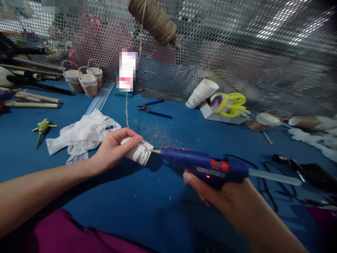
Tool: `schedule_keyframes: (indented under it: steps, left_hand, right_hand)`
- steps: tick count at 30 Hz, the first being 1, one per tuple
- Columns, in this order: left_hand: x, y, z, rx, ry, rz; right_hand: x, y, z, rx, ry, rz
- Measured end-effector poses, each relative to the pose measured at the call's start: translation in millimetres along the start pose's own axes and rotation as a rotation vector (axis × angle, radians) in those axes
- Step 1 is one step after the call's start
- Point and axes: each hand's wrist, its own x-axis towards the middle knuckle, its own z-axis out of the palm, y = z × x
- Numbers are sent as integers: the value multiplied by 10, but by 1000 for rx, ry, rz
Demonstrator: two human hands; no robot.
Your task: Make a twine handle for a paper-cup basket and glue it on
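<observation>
My left hand (117, 147) is closed around a white paper cup (138, 154) that lies tilted on its side above the blue table. A strand of brown twine (126, 112) runs down to the cup and loops round it near the end facing right. In my right hand (210, 189) is a blue hot glue gun (189, 160), with a red light lit on its side and a clear glue stick (276, 176) poking out of the back. The metal nozzle meets the cup's edge by the twine, or sits just beside it. White lace (84, 131) lies bunched left of the cup.
A big twine spool (155, 21) hangs against the perforated metal screen. Several twine-wrapped baskets (88, 84), pliers (155, 109), stacked paper cups (202, 93) and a white box (221, 115) stand or lie behind. Bamboo sticks (34, 105) are left; a black cable (267, 189) lies right.
</observation>
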Motion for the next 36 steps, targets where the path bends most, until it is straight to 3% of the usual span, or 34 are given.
schedule_keyframes:
  steps: [6, 28, 36]
  left_hand:
    - [10, -4, 0, 22, 15, -3]
    - [1, 9, -3, 41, 12, -11]
    - [-2, 13, 3, 18, 13, -31]
  right_hand:
    - [-15, -152, 1, -175, 21, 30]
    - [0, -106, -5, -223, 46, -139]
    - [-38, -146, 2, -207, 60, -46]
